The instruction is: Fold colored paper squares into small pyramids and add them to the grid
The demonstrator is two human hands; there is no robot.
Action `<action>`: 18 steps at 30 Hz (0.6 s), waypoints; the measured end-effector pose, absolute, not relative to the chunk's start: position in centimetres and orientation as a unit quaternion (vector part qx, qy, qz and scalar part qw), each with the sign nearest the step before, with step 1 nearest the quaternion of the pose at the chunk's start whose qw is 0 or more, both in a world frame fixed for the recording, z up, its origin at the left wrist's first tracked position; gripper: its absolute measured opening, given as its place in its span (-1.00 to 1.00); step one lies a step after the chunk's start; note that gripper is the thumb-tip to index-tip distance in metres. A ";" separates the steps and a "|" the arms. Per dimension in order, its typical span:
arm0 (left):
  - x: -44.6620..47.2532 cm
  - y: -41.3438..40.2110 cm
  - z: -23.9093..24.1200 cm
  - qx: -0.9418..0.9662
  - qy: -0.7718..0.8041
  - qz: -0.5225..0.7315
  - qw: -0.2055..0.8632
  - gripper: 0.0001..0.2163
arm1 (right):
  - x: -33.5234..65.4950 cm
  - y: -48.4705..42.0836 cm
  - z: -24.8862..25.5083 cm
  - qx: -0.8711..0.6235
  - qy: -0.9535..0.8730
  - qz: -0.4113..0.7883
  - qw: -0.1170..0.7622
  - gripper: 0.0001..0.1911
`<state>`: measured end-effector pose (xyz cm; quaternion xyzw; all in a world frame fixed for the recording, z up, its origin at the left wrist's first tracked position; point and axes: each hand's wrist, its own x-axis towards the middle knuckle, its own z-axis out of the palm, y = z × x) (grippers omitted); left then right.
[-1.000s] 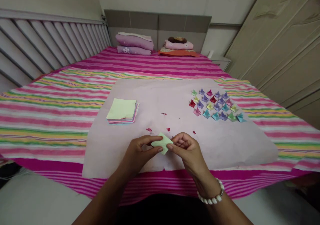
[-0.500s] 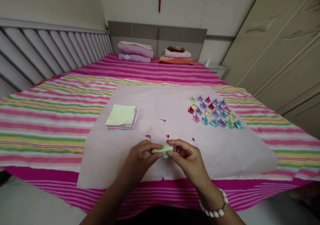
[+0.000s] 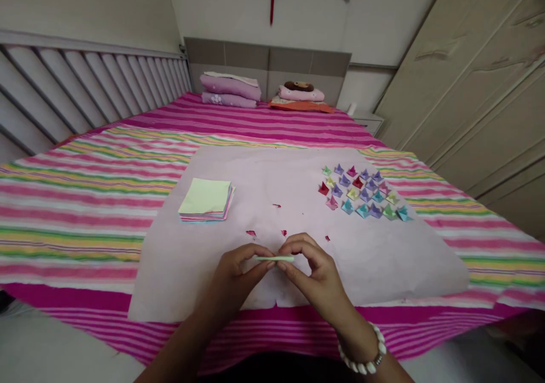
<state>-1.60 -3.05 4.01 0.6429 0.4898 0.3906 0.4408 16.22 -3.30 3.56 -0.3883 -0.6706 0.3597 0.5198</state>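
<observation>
My left hand (image 3: 238, 266) and my right hand (image 3: 313, 266) meet over the near edge of a pale sheet (image 3: 374, 258) spread on the bed. Both pinch a small light green folded paper (image 3: 275, 258), now seen almost edge-on as a thin strip between the fingertips. A bead bracelet (image 3: 364, 357) circles my right wrist. A stack of coloured square papers (image 3: 206, 200) with a light green top sheet lies to the left. Several small folded paper shapes (image 3: 361, 193) in many colours sit in rows at the right.
The bed has a pink striped cover (image 3: 85, 201). Small red paper scraps (image 3: 252, 233) lie on the sheet ahead of my hands. Pillows (image 3: 230, 88) rest at the headboard. A slatted rail (image 3: 85, 88) runs along the left, wardrobe doors (image 3: 481, 88) along the right.
The green paper has turned from a flat-facing diamond to a thin edge-on strip between my fingers. The view has tilted slightly; my hands sit a little lower in the picture.
</observation>
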 end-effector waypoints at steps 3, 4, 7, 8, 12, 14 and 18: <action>-1.6 -3.3 4.4 0.644 0.491 0.388 0.441 -0.91 | 16.3 -3.4 3.6 -0.377 -0.668 0.399 0.503 -0.91; -1.6 -3.3 4.5 0.642 0.490 0.387 0.444 -0.91 | 16.3 -3.4 3.6 -0.376 -0.665 0.409 0.499 -0.93; -1.7 -3.2 4.5 0.634 0.484 0.379 0.470 -0.89 | 16.3 -3.5 3.6 -0.388 -0.652 0.421 0.498 -0.96; -1.6 -3.2 4.5 0.628 0.482 0.375 0.481 -0.89 | 16.3 -3.5 3.6 -0.392 -0.648 0.421 0.498 -0.95; -1.4 -3.0 4.3 0.605 0.492 0.384 0.495 -0.87 | 16.0 -3.6 3.6 -0.400 -0.641 0.419 0.504 -0.92; -1.3 -2.9 4.0 0.585 0.500 0.404 0.494 -0.87 | 15.9 -3.5 3.4 -0.407 -0.629 0.423 0.510 -0.91; -1.3 -2.6 3.3 0.501 0.501 0.452 0.541 -0.84 | 15.8 -3.2 2.7 -0.406 -0.586 0.474 0.517 -0.91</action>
